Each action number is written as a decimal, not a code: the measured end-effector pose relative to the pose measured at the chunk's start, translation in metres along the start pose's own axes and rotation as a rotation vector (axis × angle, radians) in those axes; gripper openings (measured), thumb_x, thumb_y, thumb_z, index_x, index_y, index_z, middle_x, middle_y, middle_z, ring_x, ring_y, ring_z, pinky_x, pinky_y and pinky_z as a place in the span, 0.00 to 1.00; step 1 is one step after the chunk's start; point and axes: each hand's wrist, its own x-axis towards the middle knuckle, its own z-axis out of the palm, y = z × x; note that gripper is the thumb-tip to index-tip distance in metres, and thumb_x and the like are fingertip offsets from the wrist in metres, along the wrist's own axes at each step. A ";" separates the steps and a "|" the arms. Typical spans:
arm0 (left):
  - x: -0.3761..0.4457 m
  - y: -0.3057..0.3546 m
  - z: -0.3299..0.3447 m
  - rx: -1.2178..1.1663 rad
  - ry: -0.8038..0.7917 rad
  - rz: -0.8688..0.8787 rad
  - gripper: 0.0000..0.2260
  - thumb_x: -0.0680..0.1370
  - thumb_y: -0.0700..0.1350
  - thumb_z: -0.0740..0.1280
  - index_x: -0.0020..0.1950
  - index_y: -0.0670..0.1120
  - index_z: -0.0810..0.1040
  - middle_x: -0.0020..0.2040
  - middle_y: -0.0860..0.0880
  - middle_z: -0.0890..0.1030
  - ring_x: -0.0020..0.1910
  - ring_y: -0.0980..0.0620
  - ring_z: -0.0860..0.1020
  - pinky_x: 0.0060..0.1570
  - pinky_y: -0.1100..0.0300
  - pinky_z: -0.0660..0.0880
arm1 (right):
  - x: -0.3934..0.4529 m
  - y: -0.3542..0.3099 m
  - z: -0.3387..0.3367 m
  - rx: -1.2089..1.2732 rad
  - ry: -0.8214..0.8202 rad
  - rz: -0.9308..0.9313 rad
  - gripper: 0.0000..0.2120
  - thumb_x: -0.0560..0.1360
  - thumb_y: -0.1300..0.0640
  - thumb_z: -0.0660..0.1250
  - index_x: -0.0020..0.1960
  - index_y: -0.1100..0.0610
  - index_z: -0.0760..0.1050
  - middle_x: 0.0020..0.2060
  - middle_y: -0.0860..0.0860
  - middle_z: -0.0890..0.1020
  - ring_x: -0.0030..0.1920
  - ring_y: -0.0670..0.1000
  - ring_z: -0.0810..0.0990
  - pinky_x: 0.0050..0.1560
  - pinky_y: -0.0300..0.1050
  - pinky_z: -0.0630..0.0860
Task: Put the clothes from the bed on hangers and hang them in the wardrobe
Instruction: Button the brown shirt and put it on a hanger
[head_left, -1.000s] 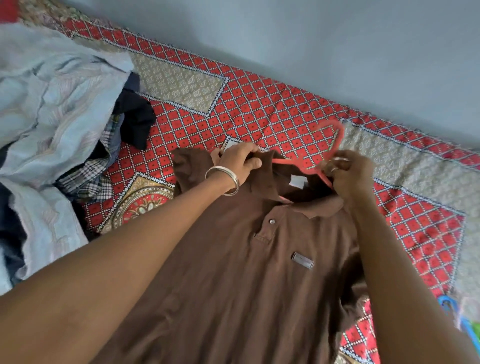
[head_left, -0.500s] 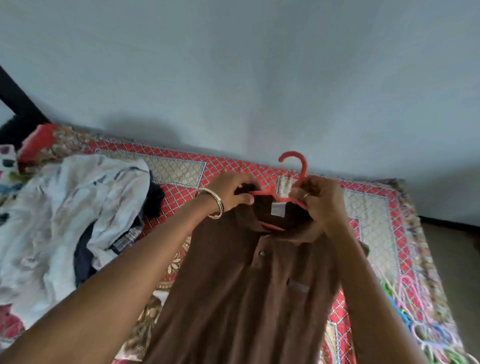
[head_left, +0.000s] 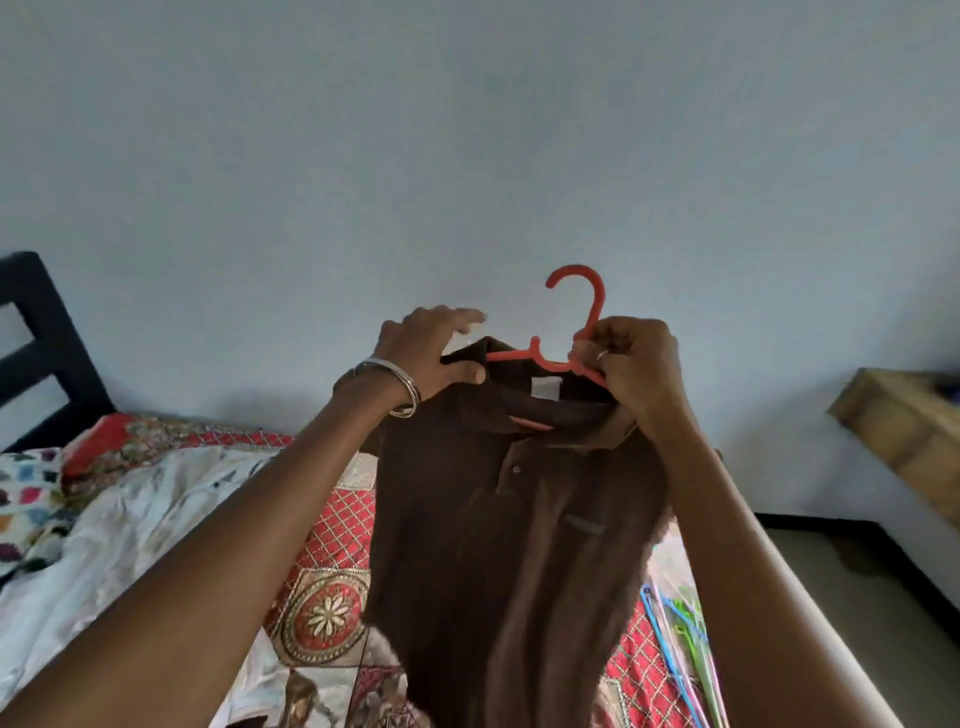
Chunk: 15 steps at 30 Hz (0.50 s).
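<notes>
Dim, soft, even light, faint shadow on the wall (head_left: 467, 130), wide-angle bending at edges, slightly soft focus

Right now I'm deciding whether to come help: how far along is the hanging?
In hand: the brown polo shirt is being fitted onto the red hanger, gripped by the right hand; the left hand adjusts its shoulder. Left: the clothes pile on the bed; spare hangers wait.

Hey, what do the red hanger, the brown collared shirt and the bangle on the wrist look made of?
Red hanger: apparently plastic, smooth moulded rod in uniform colour. Brown collared shirt: soft matte fabric, draping in folds, probably cotton knit. Silver bangle: probably metal, shiny.
</notes>
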 end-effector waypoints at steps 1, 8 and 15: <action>-0.013 0.019 -0.017 -0.014 0.051 0.028 0.28 0.70 0.59 0.72 0.68 0.57 0.71 0.61 0.54 0.77 0.61 0.49 0.74 0.59 0.48 0.69 | -0.015 -0.015 -0.015 -0.013 -0.002 -0.011 0.06 0.74 0.63 0.70 0.51 0.59 0.83 0.42 0.49 0.84 0.41 0.44 0.83 0.41 0.29 0.76; -0.071 0.112 -0.094 -0.054 0.115 0.220 0.21 0.71 0.58 0.71 0.63 0.56 0.76 0.59 0.54 0.79 0.58 0.51 0.76 0.59 0.46 0.70 | -0.084 -0.095 -0.089 -0.006 0.212 -0.060 0.03 0.72 0.63 0.72 0.43 0.57 0.84 0.36 0.51 0.85 0.37 0.47 0.85 0.46 0.46 0.82; -0.104 0.165 -0.133 -0.080 0.230 0.250 0.12 0.76 0.56 0.66 0.57 0.56 0.79 0.52 0.54 0.81 0.55 0.51 0.76 0.56 0.47 0.70 | -0.127 -0.166 -0.141 0.066 0.222 -0.127 0.03 0.72 0.66 0.72 0.44 0.60 0.83 0.36 0.54 0.85 0.35 0.46 0.85 0.38 0.38 0.81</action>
